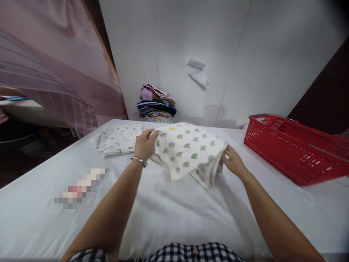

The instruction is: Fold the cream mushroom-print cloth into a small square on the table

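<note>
A white cloth [188,149] with grey, green and yellow prints hangs between my two hands above the white-covered table. My left hand [146,143], with a bracelet at its wrist, pinches the cloth's left edge. The right edge is gripped by my right hand [232,160]. Between them the cloth drapes down in loose folds, its lower corners hanging near the table. Left of my left hand, a folded white cloth with small dark prints [120,139] lies on the table.
A red plastic basket [294,149] stands on the right. Folded clothes [157,103] are stacked at the back by the wall. A blurred-out item [81,187] lies at the left on the table [32,214]. A pink curtain [62,62] hangs at the left.
</note>
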`<state>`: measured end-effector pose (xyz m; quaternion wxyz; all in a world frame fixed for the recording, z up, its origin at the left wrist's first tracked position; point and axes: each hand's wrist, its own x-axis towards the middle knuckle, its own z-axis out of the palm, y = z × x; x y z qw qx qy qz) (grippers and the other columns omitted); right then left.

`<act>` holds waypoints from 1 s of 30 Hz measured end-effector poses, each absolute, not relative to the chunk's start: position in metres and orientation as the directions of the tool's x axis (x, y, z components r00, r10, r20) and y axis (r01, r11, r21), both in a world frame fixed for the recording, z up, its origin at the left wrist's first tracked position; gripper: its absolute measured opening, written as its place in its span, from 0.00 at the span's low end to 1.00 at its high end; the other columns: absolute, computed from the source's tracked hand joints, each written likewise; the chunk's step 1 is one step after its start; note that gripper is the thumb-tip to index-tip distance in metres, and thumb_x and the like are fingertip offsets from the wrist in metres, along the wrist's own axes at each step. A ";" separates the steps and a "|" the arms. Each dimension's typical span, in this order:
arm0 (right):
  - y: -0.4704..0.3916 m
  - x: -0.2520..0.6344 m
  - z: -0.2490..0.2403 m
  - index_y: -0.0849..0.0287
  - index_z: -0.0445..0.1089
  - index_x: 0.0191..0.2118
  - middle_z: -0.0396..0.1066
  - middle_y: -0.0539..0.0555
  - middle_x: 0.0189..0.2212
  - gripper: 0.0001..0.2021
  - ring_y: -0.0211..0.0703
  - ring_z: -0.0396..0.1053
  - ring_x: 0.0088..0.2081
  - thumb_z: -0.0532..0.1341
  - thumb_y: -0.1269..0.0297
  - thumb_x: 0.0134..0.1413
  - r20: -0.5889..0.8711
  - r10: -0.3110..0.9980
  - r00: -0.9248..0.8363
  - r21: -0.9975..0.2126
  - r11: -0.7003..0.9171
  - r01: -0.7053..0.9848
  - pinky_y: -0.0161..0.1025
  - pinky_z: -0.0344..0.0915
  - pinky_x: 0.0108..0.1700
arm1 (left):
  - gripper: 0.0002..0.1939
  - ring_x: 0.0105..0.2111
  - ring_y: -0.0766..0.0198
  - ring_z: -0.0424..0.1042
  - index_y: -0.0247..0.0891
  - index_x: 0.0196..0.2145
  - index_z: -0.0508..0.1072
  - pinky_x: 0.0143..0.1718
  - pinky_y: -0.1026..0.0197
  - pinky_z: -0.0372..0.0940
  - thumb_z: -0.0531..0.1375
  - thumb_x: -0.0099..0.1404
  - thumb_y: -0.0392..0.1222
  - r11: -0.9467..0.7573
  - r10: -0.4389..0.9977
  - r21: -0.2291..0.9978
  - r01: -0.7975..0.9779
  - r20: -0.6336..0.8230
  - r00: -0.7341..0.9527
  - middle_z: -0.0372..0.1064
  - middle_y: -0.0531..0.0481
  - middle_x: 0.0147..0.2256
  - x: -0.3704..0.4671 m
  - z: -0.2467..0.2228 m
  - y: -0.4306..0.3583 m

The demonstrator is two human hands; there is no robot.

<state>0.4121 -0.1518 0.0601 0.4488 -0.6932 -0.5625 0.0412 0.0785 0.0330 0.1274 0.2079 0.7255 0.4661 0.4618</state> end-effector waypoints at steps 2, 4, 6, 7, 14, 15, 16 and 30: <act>-0.163 0.410 0.046 0.54 0.71 0.46 0.65 0.55 0.53 0.16 0.52 0.58 0.56 0.59 0.58 0.52 0.399 0.821 0.408 -0.692 -0.021 0.721 0.49 0.55 0.57 | 0.19 0.41 0.57 0.69 0.38 0.43 0.72 0.42 0.60 0.61 0.51 0.61 0.50 -0.402 0.903 0.614 0.679 0.388 0.183 0.72 0.47 0.40 0.059 0.121 0.051; -0.174 0.406 0.028 0.55 0.72 0.46 0.69 0.55 0.49 0.17 0.52 0.63 0.53 0.58 0.55 0.51 0.280 0.839 0.466 -0.756 -0.107 0.646 0.50 0.58 0.55 | 0.21 0.45 0.52 0.67 0.34 0.46 0.70 0.45 0.57 0.60 0.52 0.60 0.48 -0.305 0.942 0.481 0.822 0.281 0.186 0.69 0.41 0.46 0.046 0.109 0.060; -0.184 0.401 0.014 0.55 0.73 0.44 0.72 0.54 0.45 0.17 0.51 0.67 0.49 0.58 0.54 0.50 0.169 0.864 0.473 -0.810 -0.152 0.567 0.49 0.60 0.54 | 0.23 0.45 0.53 0.68 0.33 0.50 0.68 0.45 0.56 0.61 0.51 0.61 0.48 -0.288 0.953 0.438 0.852 0.219 0.210 0.67 0.38 0.48 0.043 0.093 0.054; -0.187 0.398 0.009 0.55 0.74 0.43 0.73 0.53 0.44 0.17 0.50 0.68 0.48 0.59 0.54 0.49 0.146 0.872 0.467 -0.827 -0.152 0.542 0.49 0.59 0.54 | 0.24 0.44 0.54 0.69 0.34 0.51 0.67 0.45 0.57 0.61 0.50 0.62 0.50 -0.318 0.947 0.450 0.834 0.196 0.254 0.68 0.40 0.48 0.045 0.085 0.045; -0.181 0.359 0.010 0.51 0.70 0.49 0.66 0.52 0.53 0.22 0.53 0.60 0.55 0.61 0.52 0.46 0.110 0.918 0.381 -0.845 -0.115 0.522 0.51 0.55 0.57 | 0.25 0.51 0.48 0.63 0.45 0.49 0.68 0.50 0.48 0.57 0.58 0.55 0.54 -0.750 0.649 0.335 0.570 0.208 0.732 0.65 0.45 0.51 0.081 0.034 -0.042; -0.177 0.352 0.008 0.50 0.68 0.51 0.63 0.52 0.54 0.24 0.53 0.58 0.57 0.63 0.53 0.45 0.143 0.930 0.340 -0.817 -0.083 0.571 0.51 0.53 0.58 | 0.22 0.51 0.46 0.62 0.46 0.48 0.68 0.49 0.47 0.57 0.57 0.57 0.51 -0.768 0.631 0.311 0.560 0.212 0.747 0.65 0.44 0.51 0.083 0.030 -0.045; -0.173 0.346 0.005 0.50 0.67 0.52 0.61 0.52 0.56 0.27 0.54 0.56 0.58 0.64 0.54 0.43 0.179 0.937 0.301 -0.783 -0.050 0.620 0.51 0.51 0.59 | 0.18 0.50 0.46 0.63 0.45 0.47 0.69 0.48 0.46 0.58 0.55 0.59 0.48 -0.769 0.631 0.294 0.568 0.209 0.747 0.67 0.44 0.49 0.085 0.028 -0.043; -0.194 0.433 0.082 0.55 0.72 0.41 0.72 0.54 0.43 0.15 0.50 0.67 0.46 0.58 0.59 0.47 0.426 0.791 0.440 -0.765 0.054 0.642 0.45 0.61 0.51 | 0.16 0.33 0.63 0.69 0.40 0.37 0.73 0.35 0.65 0.62 0.55 0.57 0.52 -0.488 0.865 0.686 0.540 0.464 0.192 0.72 0.55 0.31 0.024 0.159 0.004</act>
